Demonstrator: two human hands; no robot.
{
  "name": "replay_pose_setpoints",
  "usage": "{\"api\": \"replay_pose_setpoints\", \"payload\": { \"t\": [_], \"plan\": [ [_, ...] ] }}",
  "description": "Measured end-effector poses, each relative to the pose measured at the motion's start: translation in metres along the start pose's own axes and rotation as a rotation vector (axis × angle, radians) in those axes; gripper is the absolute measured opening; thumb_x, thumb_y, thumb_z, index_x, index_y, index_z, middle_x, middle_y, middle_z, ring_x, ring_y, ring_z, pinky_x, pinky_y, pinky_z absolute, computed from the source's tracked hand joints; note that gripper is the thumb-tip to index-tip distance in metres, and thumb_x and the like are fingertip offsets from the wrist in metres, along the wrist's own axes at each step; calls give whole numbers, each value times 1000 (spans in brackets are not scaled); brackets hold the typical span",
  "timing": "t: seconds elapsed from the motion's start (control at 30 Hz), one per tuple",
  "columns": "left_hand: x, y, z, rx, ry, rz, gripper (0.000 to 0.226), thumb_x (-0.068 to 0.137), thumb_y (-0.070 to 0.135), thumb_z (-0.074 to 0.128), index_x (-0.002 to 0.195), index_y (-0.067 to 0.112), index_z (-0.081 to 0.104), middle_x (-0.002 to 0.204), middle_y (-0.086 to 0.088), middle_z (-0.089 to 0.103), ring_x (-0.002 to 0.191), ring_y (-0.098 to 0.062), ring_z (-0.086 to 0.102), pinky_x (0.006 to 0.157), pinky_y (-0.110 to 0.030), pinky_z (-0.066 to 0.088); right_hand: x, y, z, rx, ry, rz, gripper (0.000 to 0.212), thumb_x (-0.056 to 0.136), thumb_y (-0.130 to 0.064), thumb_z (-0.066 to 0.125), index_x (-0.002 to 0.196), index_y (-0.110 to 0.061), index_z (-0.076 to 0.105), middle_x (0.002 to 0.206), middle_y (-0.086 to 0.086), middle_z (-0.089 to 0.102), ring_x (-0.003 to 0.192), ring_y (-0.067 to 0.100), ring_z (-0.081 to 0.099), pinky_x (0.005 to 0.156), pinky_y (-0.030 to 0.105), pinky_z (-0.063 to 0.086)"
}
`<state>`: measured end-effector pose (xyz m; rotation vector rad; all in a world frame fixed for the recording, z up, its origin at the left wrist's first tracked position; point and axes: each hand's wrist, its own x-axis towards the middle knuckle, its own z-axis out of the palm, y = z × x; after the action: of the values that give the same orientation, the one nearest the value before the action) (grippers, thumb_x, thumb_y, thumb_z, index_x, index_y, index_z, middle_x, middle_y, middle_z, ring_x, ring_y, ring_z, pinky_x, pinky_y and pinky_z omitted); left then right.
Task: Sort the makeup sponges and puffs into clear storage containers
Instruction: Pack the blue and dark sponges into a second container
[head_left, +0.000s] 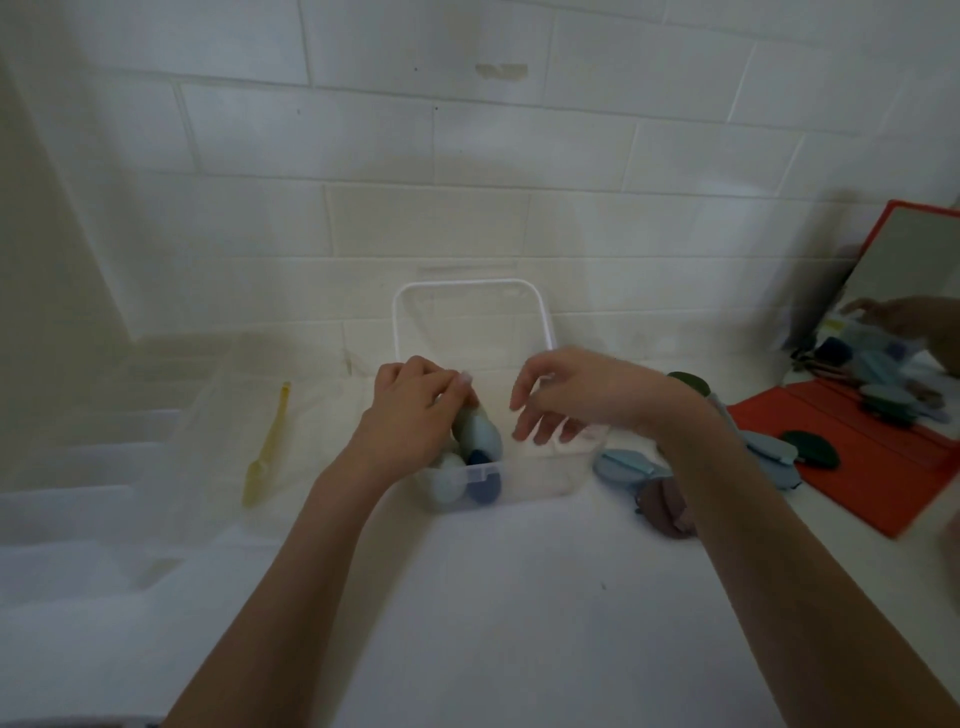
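Note:
A clear storage container (545, 478) with its lid raised sits in the middle of the white table. Its left part holds several sponges, pale blue, grey-green and dark blue (480, 491). My left hand (415, 410) grips a grey-green sponge (475, 431) over that left part. My right hand (566, 397) hovers over the container's right part with fingers loosely spread, holding nothing. Flat blue puffs (621, 465), a mauve puff (662, 506) and dark green puffs (810, 449) lie to the right of the container.
A red-framed mirror (904, 291) leans on the tiled wall at far right, above a red mat (878, 467). A yellow spatula (267, 447) lies left of the container. Another clear box (208, 415) stands at the left.

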<state>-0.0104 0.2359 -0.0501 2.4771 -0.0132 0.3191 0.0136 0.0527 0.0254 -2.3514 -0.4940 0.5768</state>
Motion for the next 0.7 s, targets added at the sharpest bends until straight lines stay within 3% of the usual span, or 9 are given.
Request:
{"api": "replay_pose_setpoints", "payload": {
  "t": [0.07, 0.13, 0.2, 0.33, 0.37, 0.43, 0.53, 0.6, 0.7],
  "plan": [
    [1, -1, 0, -9, 12, -24, 35, 93, 53, 19, 80, 40, 50, 102, 5, 55, 116, -20, 42, 93, -36, 30, -6, 3, -13, 81, 148, -29, 19, 90, -3, 45, 88, -13, 61, 82, 7, 74, 62, 12, 64, 52, 19, 47],
    [-4, 7, -3, -8, 22, -54, 27, 93, 53, 33, 82, 35, 49, 101, 7, 50, 112, -15, 35, 93, -39, 30, -8, 10, -23, 42, 290, -46, 23, 89, -2, 44, 82, -14, 62, 79, 7, 72, 56, 9, 60, 51, 18, 47],
    [-9, 15, -5, 34, 36, -76, 30, 87, 60, 44, 86, 32, 52, 105, 10, 48, 110, -13, 31, 96, -44, 31, -8, 15, -27, -17, 312, -29, 24, 89, -1, 46, 82, -13, 65, 78, 7, 71, 53, 8, 59, 48, 14, 48],
    [-15, 19, -6, 112, 212, 77, 30, 87, 61, 42, 92, 37, 58, 113, 17, 50, 124, -7, 32, 112, -56, 7, -10, 16, -25, 14, 315, -23, 21, 90, -1, 50, 87, -10, 69, 80, 7, 72, 62, 12, 65, 64, 27, 58],
    [-14, 18, -6, 106, 256, 146, 36, 88, 60, 37, 93, 34, 62, 112, 18, 53, 123, -6, 35, 114, -55, 7, -9, 16, -23, 30, 310, -19, 21, 90, 0, 49, 88, -9, 69, 81, 8, 72, 66, 15, 68, 69, 32, 58],
    [-12, 16, -4, 67, 273, 237, 48, 87, 56, 28, 91, 27, 66, 106, 13, 62, 113, -9, 48, 111, -51, 23, -5, 12, -14, 24, 231, 35, 18, 91, -1, 50, 95, -2, 68, 90, 12, 73, 75, 22, 71, 78, 37, 58],
    [-10, 14, -2, -82, 192, 227, 52, 83, 53, 25, 88, 21, 66, 95, 7, 65, 98, -13, 54, 95, -35, 38, 4, 2, 5, -232, 168, 117, 27, 91, -8, 51, 112, 6, 62, 112, 21, 66, 97, 31, 67, 89, 41, 54],
    [-10, 12, -1, -139, 144, 187, 45, 83, 49, 30, 86, 19, 64, 94, 5, 63, 95, -13, 54, 91, -33, 38, 2, -6, 12, -435, 169, 116, 35, 93, -17, 52, 123, 0, 55, 122, 15, 60, 107, 29, 60, 91, 36, 51],
    [-10, 10, 0, -134, 129, 163, 19, 83, 32, 47, 81, 21, 62, 95, 6, 60, 95, -14, 52, 87, -22, 39, -4, -12, 16, -535, 100, 138, 46, 89, -24, 62, 129, -9, 44, 119, 8, 54, 102, 24, 55, 81, 32, 48]
  ]
}}
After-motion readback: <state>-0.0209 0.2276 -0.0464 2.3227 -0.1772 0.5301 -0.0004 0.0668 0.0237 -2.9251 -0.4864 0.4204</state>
